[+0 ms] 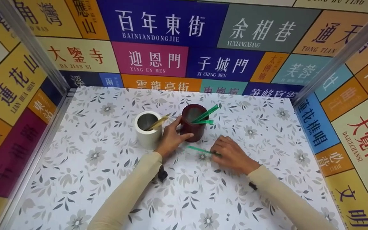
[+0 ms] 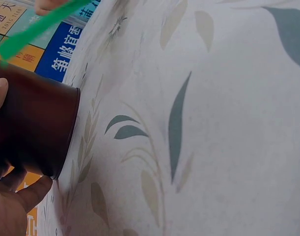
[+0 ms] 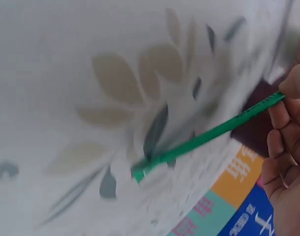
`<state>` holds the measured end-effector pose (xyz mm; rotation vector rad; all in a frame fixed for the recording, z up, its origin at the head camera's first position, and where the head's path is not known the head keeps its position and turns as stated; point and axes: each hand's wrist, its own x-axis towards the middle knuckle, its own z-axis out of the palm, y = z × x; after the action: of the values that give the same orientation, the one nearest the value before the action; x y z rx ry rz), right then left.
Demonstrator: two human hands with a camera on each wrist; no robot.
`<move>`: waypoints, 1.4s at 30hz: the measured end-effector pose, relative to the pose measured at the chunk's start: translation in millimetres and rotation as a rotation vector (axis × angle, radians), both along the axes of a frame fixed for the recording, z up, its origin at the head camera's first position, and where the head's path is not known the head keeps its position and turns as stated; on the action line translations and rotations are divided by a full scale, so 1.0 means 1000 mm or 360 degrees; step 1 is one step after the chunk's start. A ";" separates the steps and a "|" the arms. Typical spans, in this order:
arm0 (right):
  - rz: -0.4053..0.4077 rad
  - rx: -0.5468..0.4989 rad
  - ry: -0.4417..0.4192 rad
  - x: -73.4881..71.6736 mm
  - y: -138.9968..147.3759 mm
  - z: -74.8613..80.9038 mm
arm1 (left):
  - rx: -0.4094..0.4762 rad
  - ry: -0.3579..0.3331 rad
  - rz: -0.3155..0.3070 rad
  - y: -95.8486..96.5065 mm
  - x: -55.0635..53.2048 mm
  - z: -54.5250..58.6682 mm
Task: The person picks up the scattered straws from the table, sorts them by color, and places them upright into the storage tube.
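Note:
A dark red cylindrical cup (image 1: 193, 132) stands upright on the table, with two green sticks (image 1: 208, 114) leaning out of its mouth. My left hand (image 1: 171, 137) grips the side of this cup, the thumb on its near side; the left wrist view shows fingers low around the cup wall (image 2: 37, 123). In my right hand (image 1: 230, 153), thumb and fingertips pinch one end of a slim, flat green stick with dark print (image 3: 208, 137). Its free end points left, close over the table in front of the cup.
A white cup (image 1: 147, 139) with a dark inside stands left of the red one, beside my left wrist, and a yellowish stick (image 1: 159, 123) leans out of it. The leaf-patterned table (image 1: 107, 179) is walled on three sides by colourful lettered panels (image 1: 158, 25).

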<state>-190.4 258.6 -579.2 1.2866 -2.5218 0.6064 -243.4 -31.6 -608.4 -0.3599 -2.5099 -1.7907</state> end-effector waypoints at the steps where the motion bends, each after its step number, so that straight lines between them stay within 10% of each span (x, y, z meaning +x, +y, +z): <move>1: -0.0013 -0.0068 0.0002 -0.003 0.003 0.002 | 0.0010 0.0000 -0.0001 0.000 0.000 0.000; 26: -0.0757 -0.1184 -0.0423 -0.044 0.009 0.093 | -0.0020 -0.0056 -0.0007 -0.003 0.000 -0.001; 33: -0.0795 -0.1418 -0.0383 -0.051 -0.013 0.129 | -0.0026 0.0001 0.0023 -0.002 0.000 -0.001; 42: -0.0657 -0.1582 -0.0391 -0.056 -0.038 0.132 | 0.0002 -0.0010 0.0010 0.000 0.000 -0.002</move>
<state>-246.0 220.4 -447.2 0.3361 -2.0082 1.6654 -243.9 -31.1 -610.7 -0.3466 -2.5110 -1.7936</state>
